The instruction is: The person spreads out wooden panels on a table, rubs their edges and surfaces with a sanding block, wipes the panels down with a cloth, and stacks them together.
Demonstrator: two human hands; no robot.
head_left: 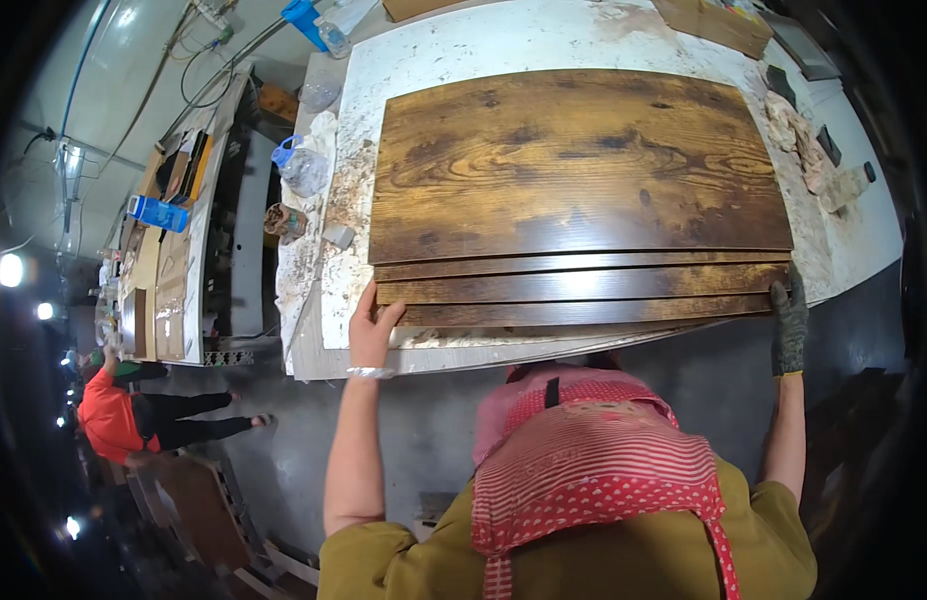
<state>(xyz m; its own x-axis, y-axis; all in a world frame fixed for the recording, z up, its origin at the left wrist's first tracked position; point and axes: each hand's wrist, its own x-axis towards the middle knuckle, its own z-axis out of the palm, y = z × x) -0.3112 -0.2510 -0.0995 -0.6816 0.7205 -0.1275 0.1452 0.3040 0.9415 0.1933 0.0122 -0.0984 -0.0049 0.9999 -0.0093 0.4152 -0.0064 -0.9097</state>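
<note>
Closest to you is your pink patterned apron (593, 460), on the near side of the boards (583, 165), over a grey floor (423, 420). Your bare left hand (369, 330) grasps the near left corner of the boards, thumb at the front and fingers along the end. Your right hand (789, 325), in a dark grey glove, grips the near right corner in much the same way.

The boards lie flat in front of you on a white-topped table (543, 42) smeared with brown stains. Four show, stepped so that the lower ones stick out toward you. Their long axis runs left to right, across your body, and the grain follows it; the long edges face you.

Left of the boards you have a small grey block (338, 236), a brown-stained cup (285, 222) and a clear jug with a blue top (301, 170). To their right sit a clear bottle with a dark cap (847, 188) and a crumpled beige rag (795, 140). Beyond the boards, on the far right, is a cardboard box (718, 25); on the far left, a blue container (305, 22).

Well left of the boards, across the floor, a second bench (178, 270) holds a blue carton (159, 213), and a person in a red top (113, 415) is beside it. Farthest left, bright lamps (10, 268) glow.
</note>
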